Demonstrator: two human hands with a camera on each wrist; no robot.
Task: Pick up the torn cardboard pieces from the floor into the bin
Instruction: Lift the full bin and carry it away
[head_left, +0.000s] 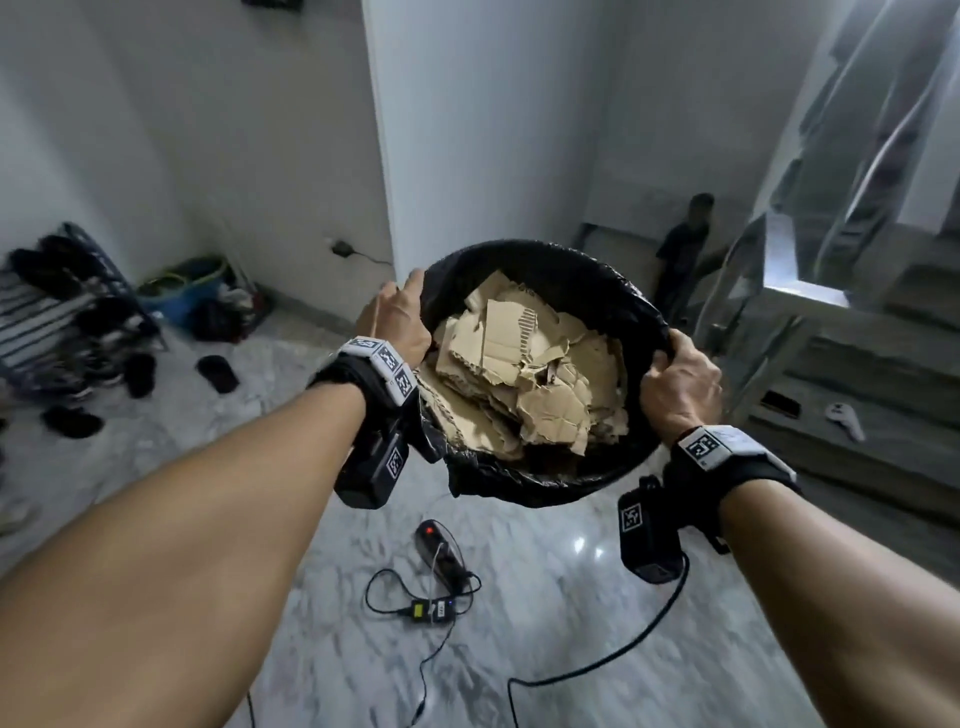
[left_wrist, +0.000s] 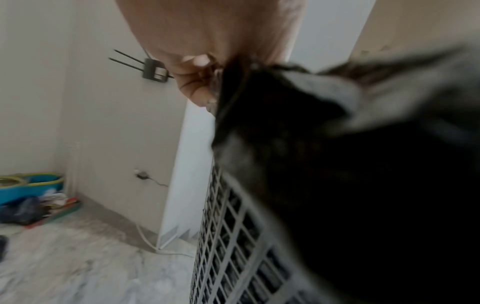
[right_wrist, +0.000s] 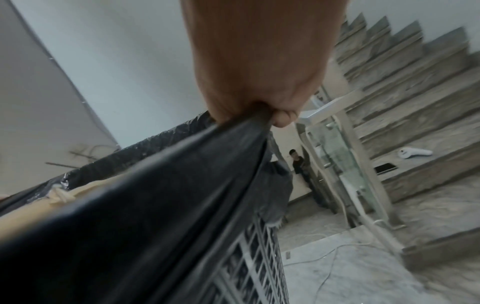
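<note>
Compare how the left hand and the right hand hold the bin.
The left hand holds the bin at its left rim; the right hand holds the right rim. The left hand's forefinger lies stretched along the edge, while the right hand's fingers all curl over it, bunching the black liner. Both grip rim and liner together, keeping the bin with its cardboard pieces off the floor.

Bin base (under liner) hidden; shoes blurred

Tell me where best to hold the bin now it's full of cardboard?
By the rim of the bin, opposite sides, as the left hand and right hand do now. Its lattice wall is wide; the rim gives fingers an edge to curl over.
</note>
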